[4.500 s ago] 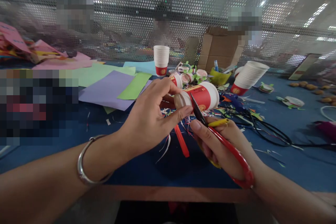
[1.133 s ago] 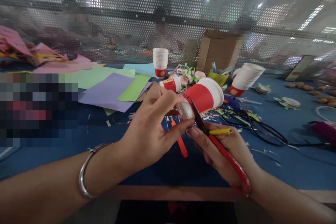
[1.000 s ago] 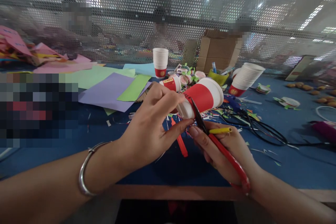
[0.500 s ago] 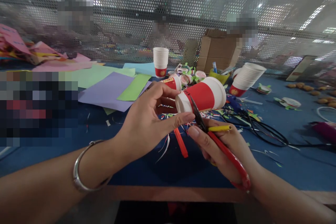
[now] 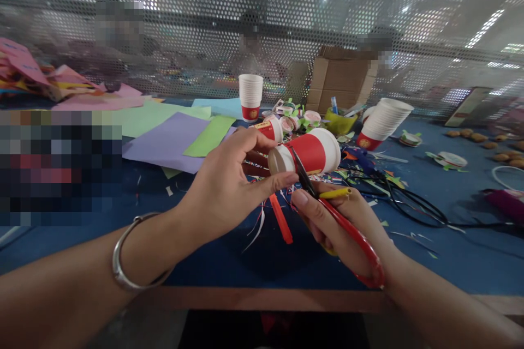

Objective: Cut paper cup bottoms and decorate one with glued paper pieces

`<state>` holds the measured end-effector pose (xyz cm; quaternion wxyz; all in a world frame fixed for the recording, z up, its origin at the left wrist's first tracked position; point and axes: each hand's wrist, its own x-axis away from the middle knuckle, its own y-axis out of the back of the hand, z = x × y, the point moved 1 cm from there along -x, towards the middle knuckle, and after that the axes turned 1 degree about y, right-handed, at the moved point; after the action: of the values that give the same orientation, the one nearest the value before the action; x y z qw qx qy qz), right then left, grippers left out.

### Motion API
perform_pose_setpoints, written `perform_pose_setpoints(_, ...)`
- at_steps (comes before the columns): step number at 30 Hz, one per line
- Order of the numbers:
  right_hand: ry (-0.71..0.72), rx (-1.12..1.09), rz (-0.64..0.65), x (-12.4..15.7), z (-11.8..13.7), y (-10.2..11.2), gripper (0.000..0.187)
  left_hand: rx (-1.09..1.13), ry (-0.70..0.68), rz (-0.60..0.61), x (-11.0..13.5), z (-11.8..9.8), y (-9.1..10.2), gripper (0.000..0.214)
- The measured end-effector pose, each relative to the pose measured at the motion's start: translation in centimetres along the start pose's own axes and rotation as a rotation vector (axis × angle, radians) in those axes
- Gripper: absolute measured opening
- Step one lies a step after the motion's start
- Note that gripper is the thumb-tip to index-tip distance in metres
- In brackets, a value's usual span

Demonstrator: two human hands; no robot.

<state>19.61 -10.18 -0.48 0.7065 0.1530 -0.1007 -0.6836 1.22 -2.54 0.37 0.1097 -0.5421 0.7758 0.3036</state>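
My left hand is closed on a red and white paper cup, its base end between thumb and fingers. The cup lies on its side in the air, its rim turned to the right. In my right hand are red-handled scissors, whose dark blades rest against the cup near the edge of its red band. A thin yellow stick-like piece also pokes out from the right hand's grip. Under the hands lie an orange marker-like strip and thin paper shreds. Another red paper cup lies just behind the left fingers.
Stacked paper cups stand at the back, and a leaning stack at the right. Coloured sheets cover the left. Small paper crafts, a blue glue gun and black cords lie rightward. A cardboard box stands behind.
The held cup has shifted slightly left and down, its rim end dipping. The right hand and scissors have moved a little left with it.
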Motion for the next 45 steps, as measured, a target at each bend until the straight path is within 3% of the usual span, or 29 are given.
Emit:
perform_pose_setpoints(5, 0.019, -0.010, 0.020, -0.1, 0.0, -0.1, 0.049, 0.005, 0.001, -0.014, -0.1, 0.2, 0.0, 0.037)
perform_pose_setpoints(15, -0.042, -0.070, -0.016, 0.3, -0.3, -0.1, 0.052, -0.167, -0.227, -0.085, 0.9, -0.3, -1.0, 0.037)
perform_pose_setpoints(28, -0.030, -0.016, -0.014, 0.6, -0.2, -0.2, 0.050, -0.216, -0.235, -0.054, 0.7, -0.5, -0.3, 0.030)
perform_pose_setpoints(33, -0.023, -0.048, -0.013, 0.7, 0.1, -0.2, 0.048, -0.065, -0.124, -0.076, 0.8, -0.7, -0.8, 0.040)
perform_pose_setpoints(40, 0.008, -0.013, -0.031, 0.3, 0.1, -0.3, 0.056, 0.200, 0.236, -0.030, -0.1, -1.4, -0.2, 0.042)
perform_pose_setpoints(45, -0.006, -0.012, -0.032, 0.3, 0.1, -0.3, 0.055, 0.227, 0.220, 0.013, -0.2, -1.0, -0.1, 0.033)
